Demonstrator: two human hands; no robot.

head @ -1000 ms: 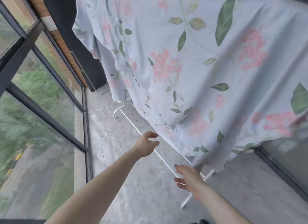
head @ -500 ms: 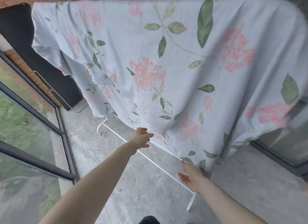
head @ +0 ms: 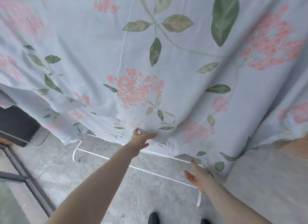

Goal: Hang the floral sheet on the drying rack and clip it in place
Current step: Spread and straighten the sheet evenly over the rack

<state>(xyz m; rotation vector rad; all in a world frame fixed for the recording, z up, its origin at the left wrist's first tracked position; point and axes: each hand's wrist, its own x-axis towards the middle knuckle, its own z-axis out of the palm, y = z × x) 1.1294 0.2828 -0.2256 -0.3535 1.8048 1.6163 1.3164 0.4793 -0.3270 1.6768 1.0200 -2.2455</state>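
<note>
The pale blue floral sheet (head: 166,73), printed with pink flowers and green leaves, hangs draped over the drying rack and fills most of the view. Only the rack's white base bars (head: 150,171) show below the sheet's hem; its top is hidden under the cloth. My left hand (head: 140,138) reaches forward with fingers spread, touching the lower hem near the middle. Just under the hem's right part is my right hand (head: 198,177), palm open, fingertips at the cloth edge. No clip is visible.
Grey tiled floor (head: 100,182) lies under the rack. A dark window frame (head: 25,178) runs along the left. A black panel (head: 15,123) leans at the far left behind the sheet. My shoe tips (head: 154,218) show at the bottom edge.
The view has moved closer to the sheet and turned to face it. My left hand rose from below the hem to touch it, and my right hand opened beneath the edge.
</note>
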